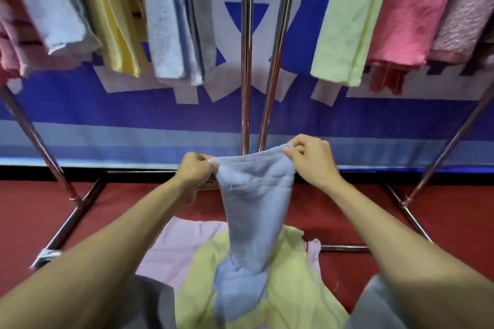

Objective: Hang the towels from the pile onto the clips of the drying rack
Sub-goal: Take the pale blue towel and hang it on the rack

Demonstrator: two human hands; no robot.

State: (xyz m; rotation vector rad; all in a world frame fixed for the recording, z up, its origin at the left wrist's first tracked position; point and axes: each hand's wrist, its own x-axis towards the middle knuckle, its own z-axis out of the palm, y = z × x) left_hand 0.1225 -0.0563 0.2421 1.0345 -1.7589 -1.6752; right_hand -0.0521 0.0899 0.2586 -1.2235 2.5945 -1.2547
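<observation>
Pale blue towel [258, 195] is held up by its top edge, left hand [193, 169] and right hand [311, 160] each pinching a corner, fingers curled tight on the cloth. Lower end is still draped on the pile [240, 280], over a yellow-green towel [288, 275] and a pale pink one [176, 246] on the red floor [40, 211]. Drying rack poles [247, 61] are seen just behind; hung towels [165, 21] are ranged above, clips are out of view
</observation>
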